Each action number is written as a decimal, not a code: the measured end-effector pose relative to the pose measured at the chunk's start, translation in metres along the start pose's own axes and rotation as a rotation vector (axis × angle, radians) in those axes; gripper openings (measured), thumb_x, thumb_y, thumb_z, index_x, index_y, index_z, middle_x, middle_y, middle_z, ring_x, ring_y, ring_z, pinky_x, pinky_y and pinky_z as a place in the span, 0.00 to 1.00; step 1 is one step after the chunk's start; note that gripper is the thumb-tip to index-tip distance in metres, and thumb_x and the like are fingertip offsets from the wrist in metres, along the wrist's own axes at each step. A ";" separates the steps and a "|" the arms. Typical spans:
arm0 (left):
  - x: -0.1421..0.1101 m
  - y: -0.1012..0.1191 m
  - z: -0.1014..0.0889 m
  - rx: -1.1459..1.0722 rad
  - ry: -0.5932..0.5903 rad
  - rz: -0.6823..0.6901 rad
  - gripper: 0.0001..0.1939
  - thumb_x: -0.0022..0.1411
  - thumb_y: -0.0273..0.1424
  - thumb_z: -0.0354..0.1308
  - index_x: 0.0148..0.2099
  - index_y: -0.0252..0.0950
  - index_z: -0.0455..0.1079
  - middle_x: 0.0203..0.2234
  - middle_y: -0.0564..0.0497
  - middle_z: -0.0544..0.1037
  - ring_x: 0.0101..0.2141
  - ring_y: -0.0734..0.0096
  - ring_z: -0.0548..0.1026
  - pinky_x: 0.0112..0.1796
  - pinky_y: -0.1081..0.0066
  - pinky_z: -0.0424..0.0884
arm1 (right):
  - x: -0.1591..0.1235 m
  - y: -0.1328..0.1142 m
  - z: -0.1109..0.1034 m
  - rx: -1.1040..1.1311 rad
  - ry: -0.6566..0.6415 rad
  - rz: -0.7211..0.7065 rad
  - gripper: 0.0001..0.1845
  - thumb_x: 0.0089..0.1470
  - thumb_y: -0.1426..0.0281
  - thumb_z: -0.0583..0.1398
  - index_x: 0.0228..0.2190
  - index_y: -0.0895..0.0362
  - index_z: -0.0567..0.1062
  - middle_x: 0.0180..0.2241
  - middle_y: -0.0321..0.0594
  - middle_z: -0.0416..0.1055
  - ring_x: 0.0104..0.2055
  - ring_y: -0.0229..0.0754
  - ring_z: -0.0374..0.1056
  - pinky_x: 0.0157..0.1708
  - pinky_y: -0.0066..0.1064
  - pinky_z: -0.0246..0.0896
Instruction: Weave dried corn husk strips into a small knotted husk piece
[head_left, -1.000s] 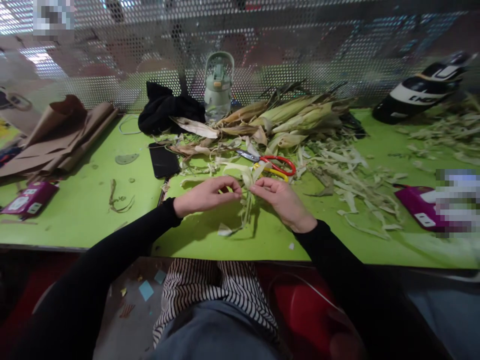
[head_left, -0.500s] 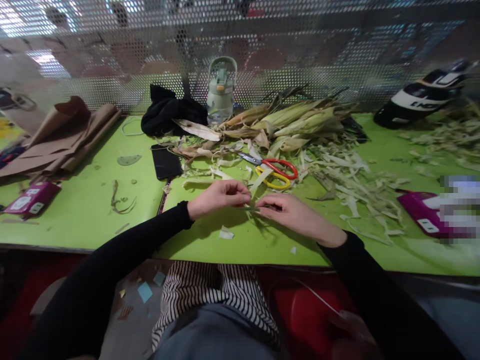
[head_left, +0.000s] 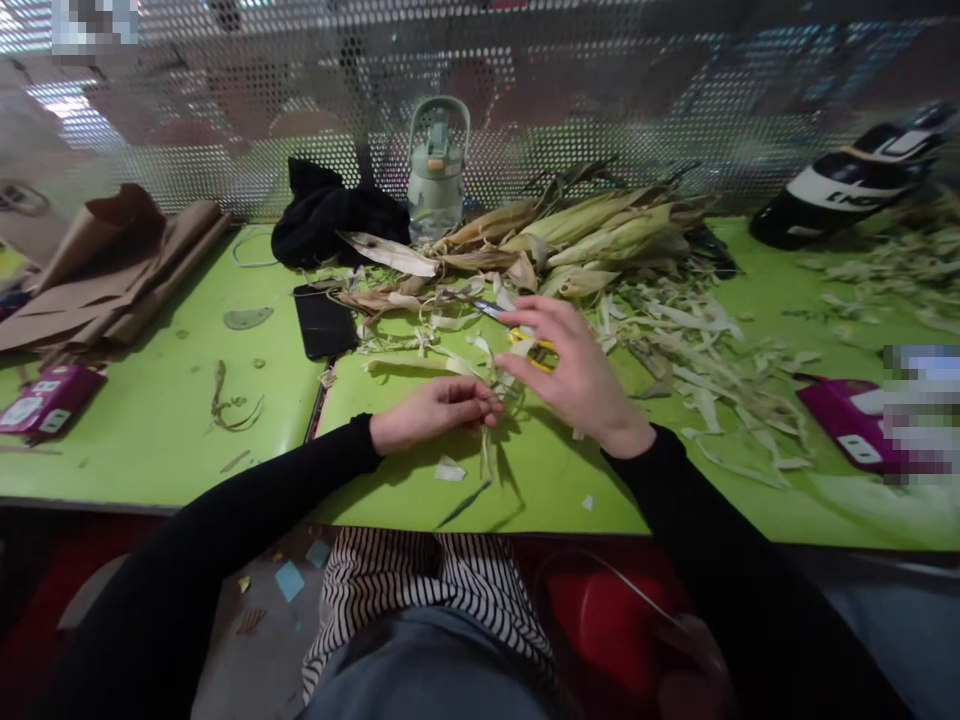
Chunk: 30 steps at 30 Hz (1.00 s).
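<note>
My left hand pinches a small bundle of pale corn husk strips just above the green table; the strip ends hang down toward me. My right hand is lifted with fingers spread, empty, hovering over the scissors with red and yellow handles, which it mostly hides. A pile of corn ears in their husks lies behind the hands. Cut husk strips litter the table to the right.
A black phone lies left of the hands. Behind it are a black cloth and a pale green bottle against a perforated metal screen. Brown paper sits far left, purple packets at both sides, a black-and-white shoe far right.
My right hand has let go of the husk strips, opened, and moved up and away toward the scissors. My left hand still holds the bundle, slightly lower.
</note>
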<state>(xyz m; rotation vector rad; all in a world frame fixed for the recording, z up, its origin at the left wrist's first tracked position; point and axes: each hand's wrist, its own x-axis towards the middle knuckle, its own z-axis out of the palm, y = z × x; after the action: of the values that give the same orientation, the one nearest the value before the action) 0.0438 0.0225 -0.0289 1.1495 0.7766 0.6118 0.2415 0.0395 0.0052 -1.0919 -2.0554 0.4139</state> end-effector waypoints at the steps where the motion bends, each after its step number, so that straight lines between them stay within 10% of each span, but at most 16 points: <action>1: 0.001 -0.001 -0.002 -0.065 0.034 0.008 0.01 0.64 0.24 0.59 0.38 0.31 0.71 0.29 0.51 0.78 0.28 0.80 0.73 0.34 0.75 0.67 | -0.002 0.000 0.001 0.001 0.035 -0.016 0.10 0.59 0.60 0.63 0.38 0.52 0.78 0.41 0.42 0.75 0.48 0.50 0.70 0.50 0.45 0.63; 14: 0.001 -0.002 -0.010 -0.264 0.020 0.002 0.10 0.55 0.29 0.69 0.34 0.30 0.71 0.27 0.51 0.79 0.24 0.81 0.72 0.29 0.75 0.67 | -0.015 0.007 0.001 0.306 -0.464 0.350 0.19 0.54 0.53 0.65 0.38 0.55 0.81 0.30 0.37 0.73 0.29 0.38 0.64 0.28 0.32 0.59; 17: -0.002 0.000 -0.009 -0.232 -0.027 -0.033 0.13 0.53 0.32 0.71 0.34 0.30 0.70 0.28 0.50 0.79 0.26 0.80 0.73 0.30 0.75 0.68 | -0.013 0.009 -0.001 0.349 -0.370 0.368 0.18 0.53 0.52 0.66 0.29 0.55 0.79 0.29 0.37 0.75 0.31 0.39 0.67 0.32 0.33 0.62; 23: -0.004 0.001 -0.003 -0.161 -0.101 -0.050 0.18 0.52 0.37 0.73 0.33 0.31 0.71 0.28 0.51 0.78 0.26 0.81 0.72 0.31 0.75 0.70 | -0.012 0.003 0.005 0.449 -0.087 0.313 0.17 0.56 0.59 0.65 0.46 0.51 0.76 0.42 0.40 0.77 0.43 0.44 0.72 0.44 0.37 0.68; 30: 0.000 -0.004 -0.005 -0.210 0.003 0.063 0.16 0.55 0.35 0.71 0.33 0.30 0.69 0.29 0.51 0.78 0.24 0.82 0.72 0.29 0.75 0.67 | -0.020 0.000 0.004 0.237 -0.214 0.193 0.10 0.57 0.60 0.65 0.31 0.54 0.79 0.31 0.38 0.74 0.30 0.38 0.66 0.30 0.32 0.60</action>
<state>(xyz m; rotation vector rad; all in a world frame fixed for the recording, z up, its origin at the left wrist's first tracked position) 0.0401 0.0238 -0.0337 0.9831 0.6633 0.7299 0.2451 0.0236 -0.0070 -1.1432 -2.0245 0.8820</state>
